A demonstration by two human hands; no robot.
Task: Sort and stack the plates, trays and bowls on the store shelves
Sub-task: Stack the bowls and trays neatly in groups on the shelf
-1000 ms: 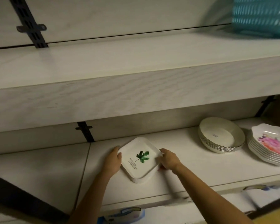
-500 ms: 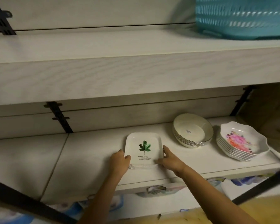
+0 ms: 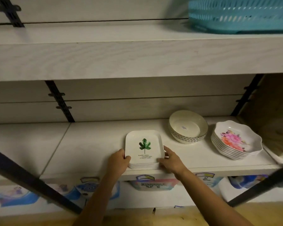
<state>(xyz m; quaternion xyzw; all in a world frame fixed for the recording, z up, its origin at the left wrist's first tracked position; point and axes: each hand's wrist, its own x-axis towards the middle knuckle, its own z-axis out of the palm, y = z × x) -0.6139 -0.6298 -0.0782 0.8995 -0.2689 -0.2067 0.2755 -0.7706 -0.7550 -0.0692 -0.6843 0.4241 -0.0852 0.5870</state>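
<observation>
The stack point(image 3: 144, 147) of square leaf-print plates sat on the lower shelf point(image 3: 88, 144), right at its front edge, with its near side running along that edge. The left hand point(image 3: 118, 162) gripped the near left corner, fingers curled round the rims and thumb on the top plate. The right hand point(image 3: 171, 160) held the near right corner. Its thumb lay across the front, and its fingers seemed to press the right side, though they were partly hidden.

The stack lay straight ahead of both hands, between them, with neither hand nearer. Being about square, it had no long axis to turn. I judged that a push straight back would seat it safely, since bare shelf lay behind it. The bowls point(image 3: 188, 128) stood near on the right, not touching, with the floral plates point(image 3: 235, 141) beyond them.
</observation>
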